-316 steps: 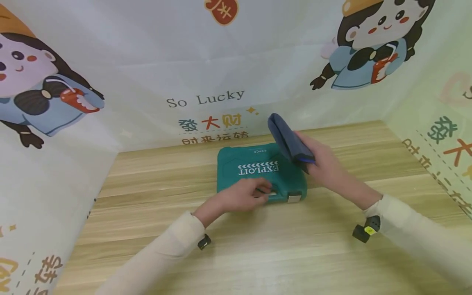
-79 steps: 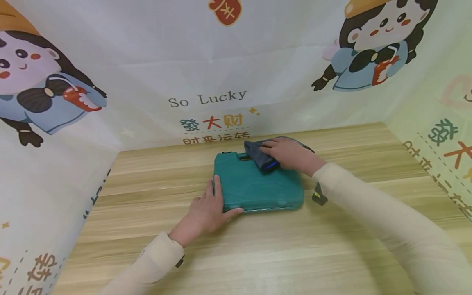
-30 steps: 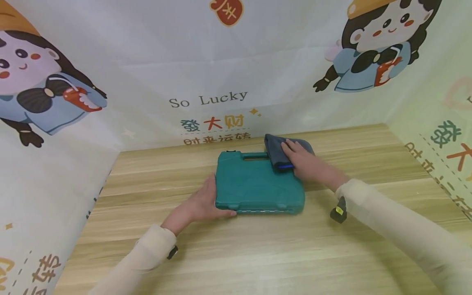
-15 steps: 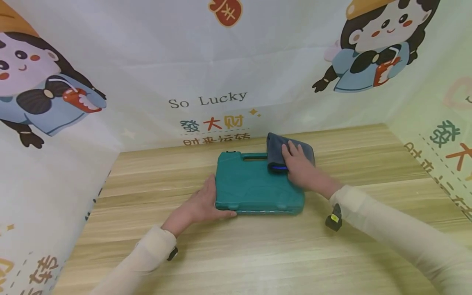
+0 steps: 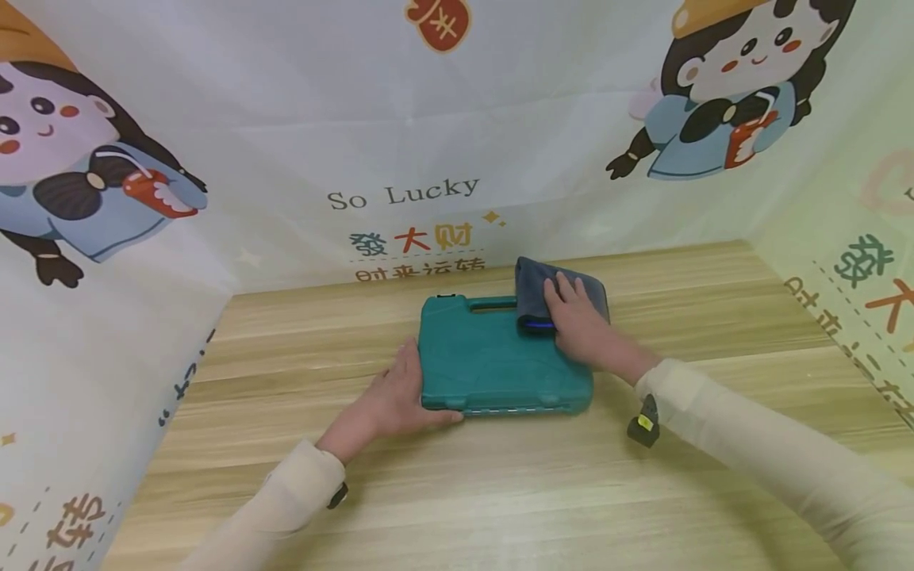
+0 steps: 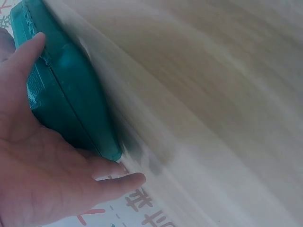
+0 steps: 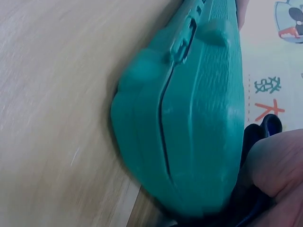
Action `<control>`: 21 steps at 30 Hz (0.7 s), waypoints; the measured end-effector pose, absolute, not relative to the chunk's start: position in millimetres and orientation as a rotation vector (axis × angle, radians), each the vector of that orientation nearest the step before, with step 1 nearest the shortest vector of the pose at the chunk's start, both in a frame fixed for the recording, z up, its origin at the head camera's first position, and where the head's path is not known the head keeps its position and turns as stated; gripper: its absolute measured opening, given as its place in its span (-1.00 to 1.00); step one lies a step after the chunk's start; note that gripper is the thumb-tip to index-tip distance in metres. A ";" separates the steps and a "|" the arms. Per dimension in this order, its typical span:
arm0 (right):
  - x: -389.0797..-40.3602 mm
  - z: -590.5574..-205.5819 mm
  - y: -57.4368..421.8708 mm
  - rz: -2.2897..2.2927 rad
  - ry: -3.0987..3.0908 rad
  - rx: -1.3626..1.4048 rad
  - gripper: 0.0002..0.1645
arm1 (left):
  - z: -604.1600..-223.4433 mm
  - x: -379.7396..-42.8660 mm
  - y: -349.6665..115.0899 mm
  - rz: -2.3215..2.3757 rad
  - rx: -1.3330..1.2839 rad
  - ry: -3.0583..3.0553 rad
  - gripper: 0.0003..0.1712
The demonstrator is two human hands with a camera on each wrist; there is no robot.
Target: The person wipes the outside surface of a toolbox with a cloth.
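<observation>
A teal plastic tool case (image 5: 500,357) lies closed on the table, its plain face up, with the handle slot at the far side and the hinged edge towards me. My left hand (image 5: 389,400) rests against the case's left side with straight fingers, its thumb along the near hinged edge. In the left wrist view, the left hand (image 6: 52,165) touches the case's corner (image 6: 75,90). My right hand (image 5: 581,321) lies with extended fingers on a folded dark blue-grey cloth (image 5: 531,289), pressing it over the far right corner. The right wrist view shows the case's end (image 7: 189,127) close up.
A light wood-grain table (image 5: 500,492) spreads around the case. Behind it and on both sides stands a white printed backdrop (image 5: 286,143) with cartoon figures and lettering, close beyond the case's far edge.
Since the oldest frame, the lettered face has gone from view and the handle is now at the far side. My right hand moved the cloth right across the case, and has hardly moved lately.
</observation>
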State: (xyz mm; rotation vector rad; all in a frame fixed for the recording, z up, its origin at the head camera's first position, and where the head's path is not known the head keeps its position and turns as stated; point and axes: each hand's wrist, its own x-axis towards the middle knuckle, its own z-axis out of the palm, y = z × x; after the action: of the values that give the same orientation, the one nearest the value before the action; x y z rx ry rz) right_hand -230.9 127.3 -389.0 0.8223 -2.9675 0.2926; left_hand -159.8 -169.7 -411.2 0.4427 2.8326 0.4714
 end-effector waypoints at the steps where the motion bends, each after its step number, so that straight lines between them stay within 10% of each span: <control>1: -230.8 -388.7 125.8 0.266 -2.980 0.814 -0.25 | -410.9 -159.6 -169.5 0.468 0.443 2.837 0.56; 21: -197.0 -384.5 56.2 0.016 -3.118 0.760 -0.22 | -410.3 -157.6 -163.9 0.413 0.412 2.844 0.54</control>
State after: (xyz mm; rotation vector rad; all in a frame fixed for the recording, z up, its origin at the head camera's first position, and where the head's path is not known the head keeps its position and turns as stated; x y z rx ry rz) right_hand -197.0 56.2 -384.5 0.7595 -3.1184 0.0158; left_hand -157.6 -163.9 -410.3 0.4116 2.8439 0.4127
